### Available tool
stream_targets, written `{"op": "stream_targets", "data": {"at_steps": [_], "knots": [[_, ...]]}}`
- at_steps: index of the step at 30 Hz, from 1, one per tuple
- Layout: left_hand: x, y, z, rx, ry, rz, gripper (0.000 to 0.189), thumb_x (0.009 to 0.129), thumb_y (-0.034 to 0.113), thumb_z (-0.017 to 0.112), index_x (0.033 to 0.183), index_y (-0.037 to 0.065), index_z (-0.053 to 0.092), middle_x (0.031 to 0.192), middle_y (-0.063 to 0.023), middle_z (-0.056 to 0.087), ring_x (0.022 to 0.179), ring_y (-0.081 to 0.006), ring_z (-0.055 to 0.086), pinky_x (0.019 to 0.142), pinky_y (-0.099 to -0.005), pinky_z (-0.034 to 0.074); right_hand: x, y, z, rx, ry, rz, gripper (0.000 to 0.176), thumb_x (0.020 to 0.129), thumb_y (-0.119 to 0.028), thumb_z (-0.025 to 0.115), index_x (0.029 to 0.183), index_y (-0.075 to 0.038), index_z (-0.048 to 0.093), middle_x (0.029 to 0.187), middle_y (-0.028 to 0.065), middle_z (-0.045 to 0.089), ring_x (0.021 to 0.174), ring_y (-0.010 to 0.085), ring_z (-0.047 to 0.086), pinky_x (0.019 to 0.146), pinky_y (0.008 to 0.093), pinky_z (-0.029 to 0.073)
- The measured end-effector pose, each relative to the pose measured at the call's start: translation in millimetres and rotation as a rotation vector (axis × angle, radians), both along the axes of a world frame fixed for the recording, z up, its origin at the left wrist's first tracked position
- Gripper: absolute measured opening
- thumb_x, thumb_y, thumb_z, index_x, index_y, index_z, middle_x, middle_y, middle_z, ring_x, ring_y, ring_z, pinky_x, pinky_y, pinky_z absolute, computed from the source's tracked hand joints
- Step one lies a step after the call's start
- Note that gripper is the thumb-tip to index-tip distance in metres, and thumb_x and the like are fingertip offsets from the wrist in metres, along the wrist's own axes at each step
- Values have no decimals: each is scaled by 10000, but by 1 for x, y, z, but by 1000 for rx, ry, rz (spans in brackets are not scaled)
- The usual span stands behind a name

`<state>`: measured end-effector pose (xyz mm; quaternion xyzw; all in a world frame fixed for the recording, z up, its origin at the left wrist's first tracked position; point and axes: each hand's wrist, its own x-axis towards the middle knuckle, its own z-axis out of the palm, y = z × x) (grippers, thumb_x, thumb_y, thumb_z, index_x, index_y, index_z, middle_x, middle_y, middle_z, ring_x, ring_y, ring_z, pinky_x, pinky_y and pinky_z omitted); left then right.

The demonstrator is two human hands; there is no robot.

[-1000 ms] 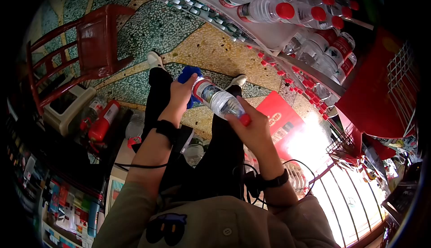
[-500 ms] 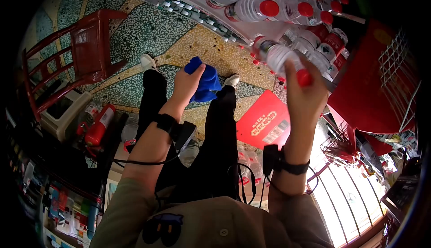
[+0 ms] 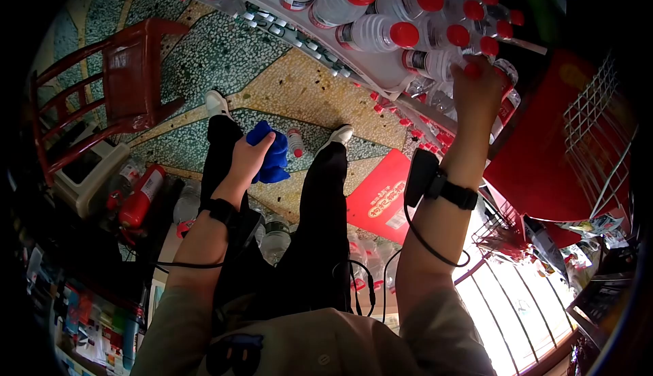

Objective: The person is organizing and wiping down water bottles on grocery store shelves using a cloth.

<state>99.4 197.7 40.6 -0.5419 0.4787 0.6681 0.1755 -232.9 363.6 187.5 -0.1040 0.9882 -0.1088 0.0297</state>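
Observation:
My right hand (image 3: 480,93) is closed around the cap end of a clear plastic bottle (image 3: 430,63) with a red cap. The bottle lies nearly sideways at the end of a white shelf (image 3: 376,70), beside rows of similar red-capped bottles (image 3: 340,3). More bottles lie below and behind the hand, partly hidden by it. Lower down and to the left, my left hand (image 3: 246,160) grips a crumpled blue cloth (image 3: 273,157) above the floor, in front of my legs.
A reddish-brown wooden chair (image 3: 129,70) stands at left, with a red cylinder (image 3: 143,196) below it. A small bottle (image 3: 294,142) is on the terrazzo floor between my feet. A flat red box (image 3: 384,195) lies right of my legs; a wire rack (image 3: 595,127) is farther right.
My right hand has moved up and forward, bringing the bottle to the shelf beside the others. My left hand has shifted left and slightly down with the blue cloth, uncovering the small floor bottle.

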Motion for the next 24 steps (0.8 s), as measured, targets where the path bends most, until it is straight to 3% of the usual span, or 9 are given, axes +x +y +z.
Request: {"op": "stream_targets", "data": {"at_steps": [3, 8, 10, 12, 14, 15, 17, 20, 24], "knots": [[-5, -1, 4, 10, 24, 9, 366, 846, 324, 703, 1030, 13, 640, 913, -44, 658, 777, -129, 628, 686, -295, 497, 1, 13, -1, -17, -34, 18, 409, 727, -252, 717, 1086, -74, 633, 1061, 182, 643, 975, 344, 629, 834, 402, 491], [-9, 2, -6, 4, 79, 61, 370, 829, 326, 721, 1012, 14, 643, 913, -41, 655, 765, -127, 623, 682, -295, 495, 58, -2, 33, -100, 246, 107, 479, 743, -186, 725, 1178, -51, 576, 992, 132, 611, 725, 231, 600, 670, 362, 486], [-16, 0, 9, 93, 98, 258, 364, 813, 323, 728, 959, -4, 662, 836, -58, 674, 719, -134, 640, 644, -301, 503, 112, -5, 25, -302, -42, 89, 364, 773, -173, 709, 1085, -23, 596, 804, 76, 587, 589, 140, 507, 550, 294, 440], [-9, -3, -7, 50, 81, 292, 365, 811, 329, 734, 954, 0, 664, 839, -50, 667, 729, -145, 633, 638, -311, 496, 173, 9, -26, -397, -466, 60, 257, 803, -218, 674, 995, -56, 619, 727, 73, 584, 572, 164, 541, 560, 313, 455], [3, -11, -29, 95, -4, 281, 364, 838, 315, 710, 1055, 32, 634, 969, -43, 652, 832, -140, 620, 723, -302, 484, 216, 24, -102, -148, -835, 115, 219, 796, -260, 658, 883, -60, 637, 687, 127, 595, 651, 248, 625, 622, 341, 496], [-3, -13, -19, 43, 37, 311, 373, 843, 316, 702, 1077, 34, 631, 1002, -49, 650, 840, -148, 624, 724, -300, 487, 245, 52, -169, -139, -809, 198, 286, 804, -291, 648, 953, -48, 629, 740, 151, 632, 683, 262, 653, 599, 356, 513], [-3, -22, -26, 17, 13, 380, 336, 852, 286, 696, 1037, 11, 640, 942, -47, 653, 768, -145, 629, 681, -313, 507, 268, 52, -237, 91, -1305, -241, 602, 825, -324, 644, 1267, 37, 449, 848, 205, 656, 692, 269, 669, 527, 364, 549], [13, -32, -54, 77, 29, 507, 328, 865, 253, 680, 1080, 11, 623, 980, -53, 653, 829, -148, 638, 723, -298, 517, 318, 64, -337, -18, -1335, -687, 712, 856, -382, 630, 1341, 35, 318, 922, 210, 604, 687, 304, 639, 521, 425, 570], [44, -52, -86, 55, 95, 644, 296, 888, 202, 642, 1103, 1, 607, 991, -64, 657, 847, -151, 649, 738, -277, 529, 354, 40, -438, -96, -1251, -905, 633, 889, -371, 599, 1289, 68, 381, 927, 231, 597, 668, 334, 640, 528, 429, 570]]}}
